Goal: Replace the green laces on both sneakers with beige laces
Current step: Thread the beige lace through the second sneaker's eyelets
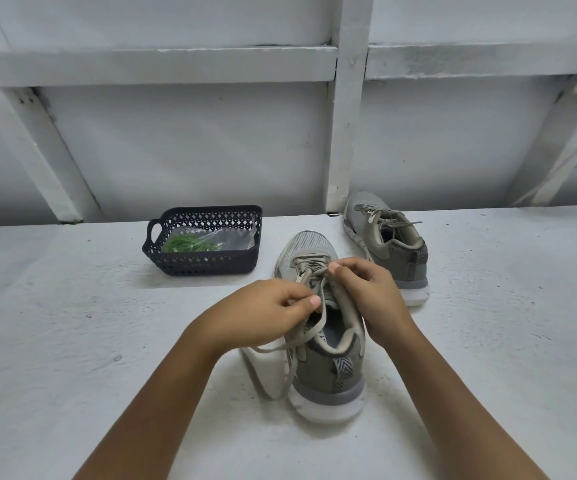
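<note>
A grey-olive sneaker [328, 375] stands in front of me, heel toward me, threaded with a beige lace [282, 375]. My left hand [263, 313] pinches one strand of that lace beside the tongue. My right hand [366, 292] pinches the lace at the upper eyelets. Loose lace ends trail down the sneaker's left side onto the surface. A second sneaker [387, 240] with beige laces stands behind and to the right. Green laces [185, 244] lie in a dark basket [207, 263].
The basket sits on the white surface to the left of the sneakers, with a clear plastic bag [231, 237] inside. A white wall with painted beams rises behind the surface's far edge.
</note>
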The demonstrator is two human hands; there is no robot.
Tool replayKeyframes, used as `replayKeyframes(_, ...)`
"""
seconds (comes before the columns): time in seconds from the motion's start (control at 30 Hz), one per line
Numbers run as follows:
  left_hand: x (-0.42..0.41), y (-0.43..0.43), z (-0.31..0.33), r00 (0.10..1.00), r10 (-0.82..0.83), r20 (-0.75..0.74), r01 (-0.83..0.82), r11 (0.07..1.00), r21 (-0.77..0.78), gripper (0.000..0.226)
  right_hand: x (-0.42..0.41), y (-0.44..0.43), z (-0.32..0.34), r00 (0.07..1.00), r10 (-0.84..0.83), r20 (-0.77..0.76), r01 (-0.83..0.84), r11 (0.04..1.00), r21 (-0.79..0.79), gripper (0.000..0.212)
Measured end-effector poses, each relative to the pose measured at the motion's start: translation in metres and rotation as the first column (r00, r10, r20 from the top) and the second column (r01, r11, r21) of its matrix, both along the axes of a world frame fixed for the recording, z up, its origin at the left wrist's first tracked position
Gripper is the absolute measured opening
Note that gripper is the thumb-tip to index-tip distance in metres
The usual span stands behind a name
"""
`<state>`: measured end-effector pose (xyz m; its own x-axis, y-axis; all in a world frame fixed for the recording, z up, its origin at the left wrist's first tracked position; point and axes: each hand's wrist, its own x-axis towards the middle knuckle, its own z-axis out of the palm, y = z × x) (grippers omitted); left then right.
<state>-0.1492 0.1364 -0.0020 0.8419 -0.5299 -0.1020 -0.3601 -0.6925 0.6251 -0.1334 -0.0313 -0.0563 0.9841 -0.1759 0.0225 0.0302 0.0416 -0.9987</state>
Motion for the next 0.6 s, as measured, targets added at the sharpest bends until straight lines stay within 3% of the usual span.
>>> replayKeyframes(0.1, -0.001, -0.001, -0.004, 0.995, -0.014, 0.099, -0.003, 0.985, 0.174, 0.026, -0.001, 0.0, 0.001, 1.0, 0.007, 0.004, -0.007, 1.0, 0.003, 0.011)
replayKeyframes(0.2, -0.003, 0.0, -0.003, 0.993, -0.012, 0.121, -0.008, 0.987, 0.161, 0.008, -0.001, -0.001, 0.002, 1.0, 0.022, 0.014, -0.023, 0.999, 0.023, 0.013)
replayKeyframes(0.33, -0.004, 0.004, 0.002, 0.985, -0.005, 0.174, -0.018, 0.991, 0.131, 0.012, 0.0, -0.001, 0.001, 1.0, 0.02, 0.018, -0.02, 1.0, 0.007, 0.012)
replayKeyframes(0.43, -0.001, 0.01, 0.006, 0.986, 0.055, 0.157, -0.055, 0.998, -0.006, 0.016, 0.001, -0.001, 0.001, 1.0, 0.018, 0.015, -0.018, 1.0, 0.018, 0.013)
replayKeyframes(0.5, 0.001, 0.015, 0.013, 0.993, 0.1, 0.07, -0.085, 0.978, -0.192, 0.023, 0.001, -0.002, 0.0, 1.0, 0.02, 0.012, -0.02, 1.0, 0.014, 0.013)
replayKeyframes(0.6, 0.001, 0.019, 0.026, 0.988, 0.102, -0.12, -0.152, 0.819, -0.553, 0.026, 0.002, -0.002, -0.001, 1.0, 0.015, 0.007, -0.015, 1.0, -0.005, 0.011)
